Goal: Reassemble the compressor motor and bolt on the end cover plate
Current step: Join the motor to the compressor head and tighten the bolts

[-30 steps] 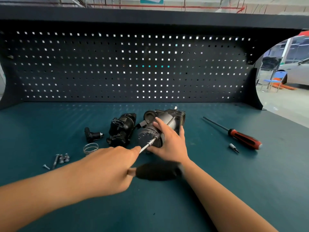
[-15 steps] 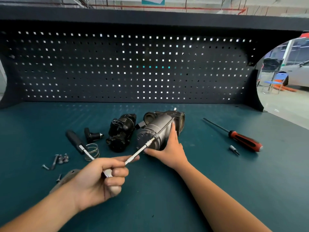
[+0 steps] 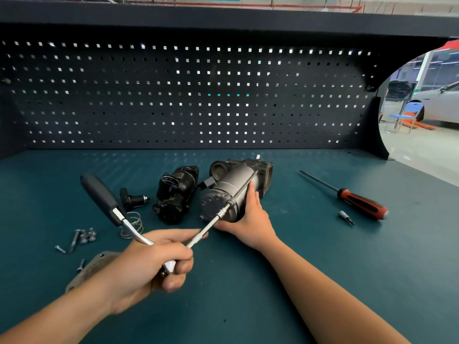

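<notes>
Teal matting covers a workbench [image 3: 323, 281], seen from a head-worn camera looking down at two bare hands. At the centre lies a grey compressor motor [image 3: 231, 187] on its side, its round end facing the person.

The right hand [image 3: 248, 219] rests against the motor's right side, fingers laid fairly straight along the casing to steady it. It presses and does not clasp. The left hand [image 3: 151, 264], nearer the person than the motor, is curled tightly round the head of a ratchet [image 3: 99, 194] whose black handle sticks out to the motor's left. A slim extension bar [image 3: 208, 227] runs from that fist up to a long bolt [image 3: 242, 188] on the motor's near end.

The end cover plate [image 3: 99, 261] is not yet fitted. It lies on the mat to the motor's near left, half hidden by the left forearm, with loose bolts [image 3: 85, 237] beside it. A red-handled screwdriver [image 3: 360, 202] lies well to the motor's right.

Risks, as a judgement: the bar meets the bolt at a slant, so the socket could slip and round the head. The motor could roll, being only pressed. The forearm could scatter the loose bolts
</notes>
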`<state>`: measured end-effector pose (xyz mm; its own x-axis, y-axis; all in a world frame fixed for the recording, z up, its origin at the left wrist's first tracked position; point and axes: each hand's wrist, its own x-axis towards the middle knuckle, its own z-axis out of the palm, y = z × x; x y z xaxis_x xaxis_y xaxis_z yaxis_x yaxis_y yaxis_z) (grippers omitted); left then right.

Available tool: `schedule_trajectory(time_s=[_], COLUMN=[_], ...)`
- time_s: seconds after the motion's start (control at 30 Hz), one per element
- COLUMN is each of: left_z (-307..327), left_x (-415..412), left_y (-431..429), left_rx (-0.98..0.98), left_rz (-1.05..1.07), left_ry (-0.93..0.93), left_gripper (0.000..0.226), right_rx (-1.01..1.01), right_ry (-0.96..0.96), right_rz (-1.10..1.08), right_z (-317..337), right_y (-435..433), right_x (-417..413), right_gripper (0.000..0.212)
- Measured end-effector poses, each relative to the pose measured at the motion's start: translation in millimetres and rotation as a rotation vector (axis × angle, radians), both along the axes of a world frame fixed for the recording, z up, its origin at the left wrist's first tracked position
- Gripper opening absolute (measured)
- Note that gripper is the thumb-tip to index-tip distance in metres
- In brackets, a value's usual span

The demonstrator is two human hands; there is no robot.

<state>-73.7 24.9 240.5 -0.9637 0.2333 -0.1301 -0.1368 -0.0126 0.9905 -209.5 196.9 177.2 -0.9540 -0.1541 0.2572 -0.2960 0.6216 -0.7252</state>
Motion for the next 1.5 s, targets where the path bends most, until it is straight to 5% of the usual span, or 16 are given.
schedule_trajectory(time_s=[0.43, 0.63, 0.83, 1.0, 1.13, 1.3, 1.5], left_z=[2.2, 15.6, 13.2, 2.9, -2.9, -5.3, -7.7], left_x=[4.3, -0.1, -2.6, -2.5, -3.3, -5.4, -10.0], left_y=[15.7, 6.4, 5.2, 4.5, 2.7, 1.6, -2.6], left_rx=[-0.351, -0.227, -0.153, -0.112, -0.033, -0.077, -0.143], left_rz=[-0.04, -0.007, -0.012, 0.025, -0.017, -0.009, -0.042], left_ry=[0.18, 0.116, 0.102, 0.048, -0.024, 0.021, 0.07], left_gripper=[0.041, 0.045, 0.045, 0.034, 0.036, 0.062, 0.061], right_rx=[-0.022, -0.012, 0.229, 0.291, 0.224, 0.176, 0.314], right_ry=[0.03, 0.128, 0.536, 0.543, 0.538, 0.512, 0.516], right_rz=[0.011, -0.04, 0.099, 0.181, 0.179, 0.18, 0.207], right_z=[-1.0, 4.0, 14.9, 24.8, 26.2, 30.2, 39.9], right_y=[4.6, -0.9, -5.8, -7.1, -5.6, -6.3, -2.1], right_x=[3.2, 7.4, 13.1, 8.5, 3.6, 2.0, -1.8], right_gripper=[0.127, 0.126, 0.1, 0.061, 0.051, 0.051, 0.074])
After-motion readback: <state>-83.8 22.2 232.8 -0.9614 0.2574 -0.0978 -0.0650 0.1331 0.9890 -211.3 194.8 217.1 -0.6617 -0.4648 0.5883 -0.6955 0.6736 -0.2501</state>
